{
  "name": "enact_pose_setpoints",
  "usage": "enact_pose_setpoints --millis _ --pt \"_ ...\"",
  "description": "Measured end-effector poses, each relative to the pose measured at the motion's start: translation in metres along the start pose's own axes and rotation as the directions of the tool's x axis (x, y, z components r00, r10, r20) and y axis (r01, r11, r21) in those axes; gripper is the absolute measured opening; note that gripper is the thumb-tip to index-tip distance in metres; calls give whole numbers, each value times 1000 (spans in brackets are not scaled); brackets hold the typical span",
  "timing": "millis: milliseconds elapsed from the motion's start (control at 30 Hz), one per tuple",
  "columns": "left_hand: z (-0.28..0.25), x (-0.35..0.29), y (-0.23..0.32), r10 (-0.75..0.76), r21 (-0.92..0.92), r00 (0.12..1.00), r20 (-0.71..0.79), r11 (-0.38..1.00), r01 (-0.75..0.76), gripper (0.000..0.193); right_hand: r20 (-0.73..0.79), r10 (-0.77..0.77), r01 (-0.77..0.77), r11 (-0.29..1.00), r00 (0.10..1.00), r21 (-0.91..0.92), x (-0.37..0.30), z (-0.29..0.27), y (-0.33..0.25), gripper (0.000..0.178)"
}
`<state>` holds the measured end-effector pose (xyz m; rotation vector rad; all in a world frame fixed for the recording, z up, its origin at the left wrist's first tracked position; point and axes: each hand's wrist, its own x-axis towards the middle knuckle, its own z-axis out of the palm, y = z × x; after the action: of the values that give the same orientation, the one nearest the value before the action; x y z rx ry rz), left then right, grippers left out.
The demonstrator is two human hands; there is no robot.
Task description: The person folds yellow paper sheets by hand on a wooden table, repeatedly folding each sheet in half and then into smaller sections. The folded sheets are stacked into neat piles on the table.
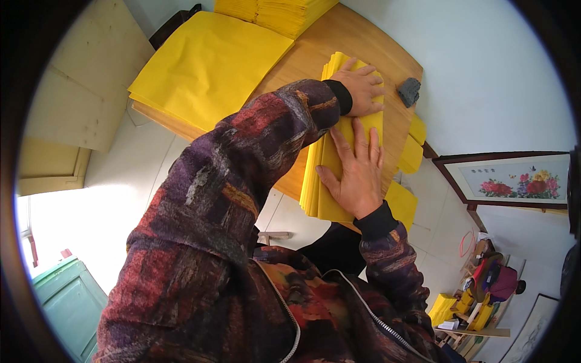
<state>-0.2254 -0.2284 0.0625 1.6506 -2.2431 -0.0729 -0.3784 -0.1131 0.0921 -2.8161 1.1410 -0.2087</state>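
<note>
A long folded stack of yellow paper [315, 175] lies along the right part of the wooden table [321, 42], its layered edges fanned on the left side. My left hand [361, 89] rests flat across the far end of the stack, fingers spread toward the right. Nearer to me, my right hand [354, 181] presses palm down on the same stack, fingers apart and pointing away from me. Neither hand grips anything. A pile of large flat yellow sheets [206, 66] covers the table's left part, beyond my left forearm.
A thick yellow paper pile [284, 15] stands at the back. Near the table's right edge sits a dark grey stone [409, 92]. Yellow bundles [411, 154] are beyond that edge. A framed flower picture [523, 181] is at the right, and a green cabinet [69, 296] at the lower left.
</note>
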Motion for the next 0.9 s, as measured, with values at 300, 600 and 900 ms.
enact_pose_setpoints --millis 300,600,900 --pt "11 -4 -1 1 -63 993 -122 998 -8 49 -32 -29 32 996 999 80 1 6 4 68" --pt "20 -3 -4 2 -119 985 -171 993 -23 46 1 11 -11 992 1000 126 -1 10 11 67" --pt "-9 -2 0 27 -37 985 -173 999 -34 49 -32 -22 23 1000 999 14 1 -5 2 66"
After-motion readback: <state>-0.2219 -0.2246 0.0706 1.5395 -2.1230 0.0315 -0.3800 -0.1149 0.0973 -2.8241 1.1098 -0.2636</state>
